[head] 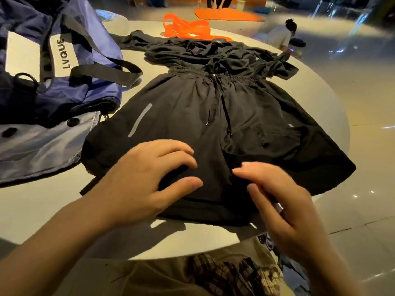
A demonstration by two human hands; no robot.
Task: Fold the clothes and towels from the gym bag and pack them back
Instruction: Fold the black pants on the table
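I have the black shorts (192,116) spread on the table (320,82), my left hand (147,178) loosely spread over the hem. My right hand (284,206), blurred, seems relaxed, gripping nothing. Next I should fold one leg across.

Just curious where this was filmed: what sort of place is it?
Probably a gym or fitness studio. An orange mat lies on the shiny floor beyond the round table, someone sits on the floor, and a gym bag sits beside black shorts.
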